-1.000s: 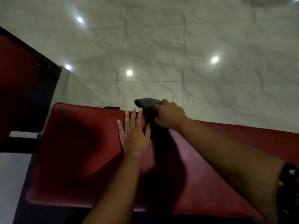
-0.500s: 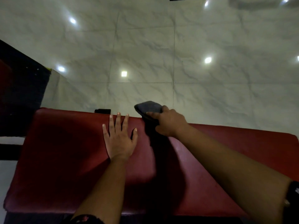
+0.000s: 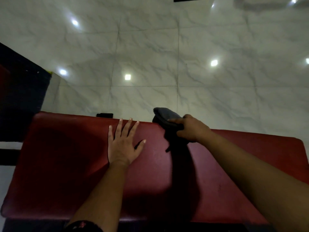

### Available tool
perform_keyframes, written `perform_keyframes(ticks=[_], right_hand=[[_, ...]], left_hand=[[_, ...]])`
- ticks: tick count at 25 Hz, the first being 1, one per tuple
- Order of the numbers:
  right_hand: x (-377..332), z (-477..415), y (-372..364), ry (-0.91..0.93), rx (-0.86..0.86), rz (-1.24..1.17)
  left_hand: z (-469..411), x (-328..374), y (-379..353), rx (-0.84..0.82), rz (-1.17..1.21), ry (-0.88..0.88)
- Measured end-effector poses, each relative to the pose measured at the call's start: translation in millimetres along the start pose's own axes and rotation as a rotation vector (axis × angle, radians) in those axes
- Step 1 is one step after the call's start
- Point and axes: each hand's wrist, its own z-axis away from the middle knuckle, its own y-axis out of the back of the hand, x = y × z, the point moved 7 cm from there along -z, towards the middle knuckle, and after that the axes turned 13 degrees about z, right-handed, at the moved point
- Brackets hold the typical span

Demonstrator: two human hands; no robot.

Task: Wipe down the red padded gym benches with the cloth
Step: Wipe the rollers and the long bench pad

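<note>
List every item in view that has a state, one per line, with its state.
left hand: open, flat on the pad, fingers spread
right hand: closed around the cloth
cloth: bunched, at the bench's far edge
red bench pad: lying flat, partly shadowed
floor: glossy, reflecting lights

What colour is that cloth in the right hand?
Dark grey-blue cloth, clearest in the head view.
</note>
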Motion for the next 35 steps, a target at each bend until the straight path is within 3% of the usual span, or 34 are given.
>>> perform_keyframes(ticks=[2,5,10,12,15,17,19,21,26,29,32,35], right_hand=[[32,2,2,-0.163,0.023,-0.078],[38,1,1,-0.293,0.124,0.041],[29,15,-23,0.074,0.17,-0.003],[68,12,-17,-0.031,0.129,-0.011],[99,13,-11,-0.338,0.083,0.044],[78,13,-11,-0.277,0.078,0.26],[57,16,-14,-0.057,0.114,0.471],[85,21,-13,0.036,0.093,0.478],[163,34,-14,-0.453,-0.022,0.452],[140,27,-16,-0.305,0.059,0.501],[170,40,-22,-0.091,0.138,0.454],[224,52,-19,-0.275,0.11,0.425]], left_hand=[[0,1,1,0.002,0.003,-0.003],[-1,2,2,0.01,0.015,0.015],[-1,4,2,0.002,0.014,0.021],[-3,10,1,0.015,0.032,0.056],[-1,35,-9,0.043,0.107,0.213],[3,62,-21,0.024,0.125,0.259],[5,85,-33,-0.005,0.123,0.212],[5,105,-42,-0.033,0.108,0.104],[-2,134,-55,-0.075,0.07,0.035],[-11,152,-60,-0.192,0.059,0.044],[-15,187,-69,-0.3,0.005,-0.087],[-16,217,-74,-0.309,0.002,-0.187]])
